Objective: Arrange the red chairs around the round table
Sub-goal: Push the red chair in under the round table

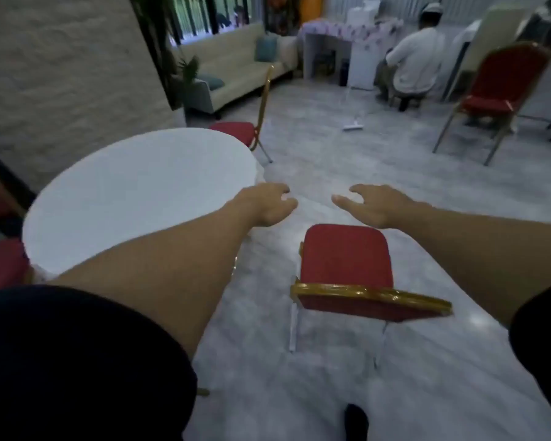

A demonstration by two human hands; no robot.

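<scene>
A round white table [134, 198] stands at the left. Right below me is a red chair [347, 259] with a gold frame, its backrest nearest me and its seat pointing away, a little to the right of the table. My left hand [268, 203] and my right hand [372, 205] are stretched out above and beyond the seat, fingers apart, holding nothing. A second red chair [239, 130] stands at the table's far side. A third red chair [503, 90] stands apart at the far right. More red upholstery [0, 265] shows at the left edge beside the table.
A cream sofa [236, 68] lines the far wall. A person [414, 58] sits with their back to me at a covered desk [347, 30]. A floor mop [352, 124] lies on the grey floor [363, 154]. A textured pillar [61, 74] rises behind the table.
</scene>
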